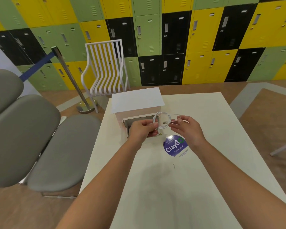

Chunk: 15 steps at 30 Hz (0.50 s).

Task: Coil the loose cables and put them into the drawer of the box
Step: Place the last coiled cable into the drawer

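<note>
A white cable (162, 119) is wound into a loop and held in the air just in front of the white box (137, 103). My left hand (143, 130) pinches the loop at its lower left, where a plug end hangs down. My right hand (187, 128) holds the cable's free end on the loop's right side. The box's drawer (127, 125) is pulled out toward me, directly under my left hand, which hides most of its inside.
A white table (172, 179) carries the box and a round purple ClayGo sticker (175, 145). Grey padded seats (31, 141) stand to the left, a white slatted chair (106, 68) and a stanchion post (73, 80) behind, lockers along the wall.
</note>
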{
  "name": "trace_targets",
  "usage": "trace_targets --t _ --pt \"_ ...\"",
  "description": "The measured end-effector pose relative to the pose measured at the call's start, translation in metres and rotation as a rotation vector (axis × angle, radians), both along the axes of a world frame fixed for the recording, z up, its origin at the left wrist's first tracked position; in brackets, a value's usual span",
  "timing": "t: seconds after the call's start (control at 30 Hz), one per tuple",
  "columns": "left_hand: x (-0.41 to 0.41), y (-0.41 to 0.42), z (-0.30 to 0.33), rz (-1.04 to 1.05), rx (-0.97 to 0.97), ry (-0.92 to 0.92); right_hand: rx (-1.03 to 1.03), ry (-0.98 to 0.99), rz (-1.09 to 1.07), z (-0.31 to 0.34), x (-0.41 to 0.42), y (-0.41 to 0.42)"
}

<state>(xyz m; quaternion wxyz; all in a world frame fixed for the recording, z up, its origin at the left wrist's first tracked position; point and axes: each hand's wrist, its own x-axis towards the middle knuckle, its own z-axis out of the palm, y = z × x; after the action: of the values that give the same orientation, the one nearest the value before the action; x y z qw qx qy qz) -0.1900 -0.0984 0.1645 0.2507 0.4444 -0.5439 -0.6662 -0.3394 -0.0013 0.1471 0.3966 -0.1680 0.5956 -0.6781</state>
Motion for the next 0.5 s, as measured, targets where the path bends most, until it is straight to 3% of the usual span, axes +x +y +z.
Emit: trace_targets --t 0.2,0.37,0.5 --pt "-0.003 0.003 0.001 -0.013 0.005 -0.017 0.09 -0.115 0.117 0.007 -0.002 0.002" --pt "-0.007 0.001 0.002 0.015 0.011 -0.034 0.056 -0.323 0.264 0.016 -0.005 0.006" --pt "-0.009 -0.001 0.002 0.024 0.02 -0.021 0.033 -0.37 0.302 0.016 -0.007 0.007"
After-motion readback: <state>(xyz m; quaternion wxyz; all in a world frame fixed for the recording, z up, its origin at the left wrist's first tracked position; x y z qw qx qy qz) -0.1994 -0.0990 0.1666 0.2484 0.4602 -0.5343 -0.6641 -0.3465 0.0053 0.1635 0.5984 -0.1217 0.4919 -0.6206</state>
